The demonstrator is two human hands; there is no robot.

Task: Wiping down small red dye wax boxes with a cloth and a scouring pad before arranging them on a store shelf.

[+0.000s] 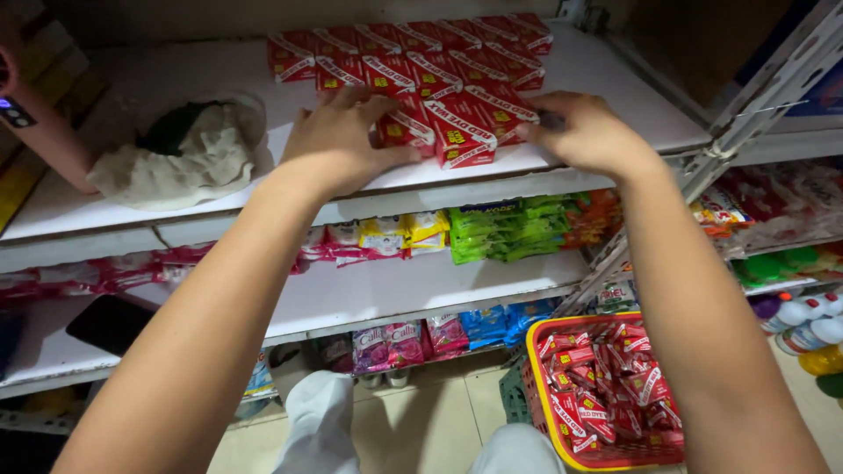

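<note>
- Red small boxes [413,75] with white stripes and yellow marks lie in tight rows on the white top shelf [606,79], from its back edge to its front edge.
- Our left hand [338,140] lies flat, fingers spread, with fingertips touching the front boxes from their left side; it grips nothing.
- Our right hand [584,132] presses against the right end of the front row; the fingers are bent, and we cannot tell if they hold a box.
- Front boxes sit between both hands, near the front edge.
- Below to the right, a red basket [540,412] with yellow rim holds many of the same red boxes.
- A crumpled cloth [180,162] lies at the left part of the shelf.
</note>
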